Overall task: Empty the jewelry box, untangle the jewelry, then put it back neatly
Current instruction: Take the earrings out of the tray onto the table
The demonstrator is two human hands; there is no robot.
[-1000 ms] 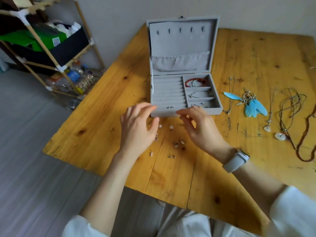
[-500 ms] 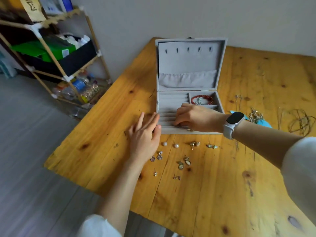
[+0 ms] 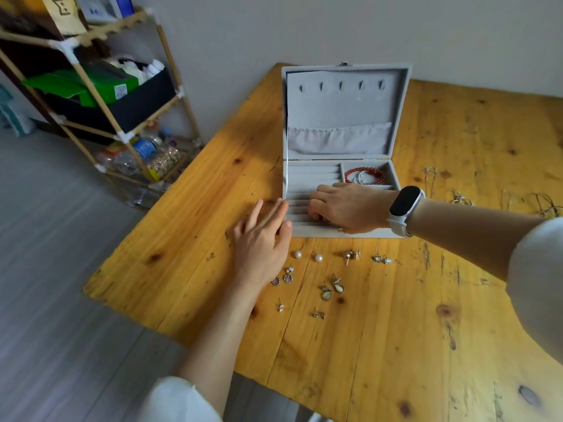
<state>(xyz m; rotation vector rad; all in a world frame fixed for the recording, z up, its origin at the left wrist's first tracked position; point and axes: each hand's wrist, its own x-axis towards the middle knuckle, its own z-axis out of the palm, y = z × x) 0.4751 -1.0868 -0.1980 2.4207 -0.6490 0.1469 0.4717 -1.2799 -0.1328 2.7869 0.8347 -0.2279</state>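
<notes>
Here, from the head view, we see the grey jewelry box (image 3: 341, 153) standing open at the far middle of the wooden surface (image 3: 396, 315), its lid upright. Our right hand (image 3: 344, 207) reaches into the ring-roll section on the box's left, fingers curled down onto the rolls; whether they pinch anything we cannot tell. Our left hand (image 3: 262, 242) rests flat on the surface just left of the box's near corner, fingers straight and holding nothing. A red bracelet (image 3: 364, 175) lies in the far right compartment. Near the box, small earrings (image 3: 330, 287) and two pearl studs (image 3: 308, 256) lie scattered, and necklaces (image 3: 463, 199) lie to the right.
</notes>
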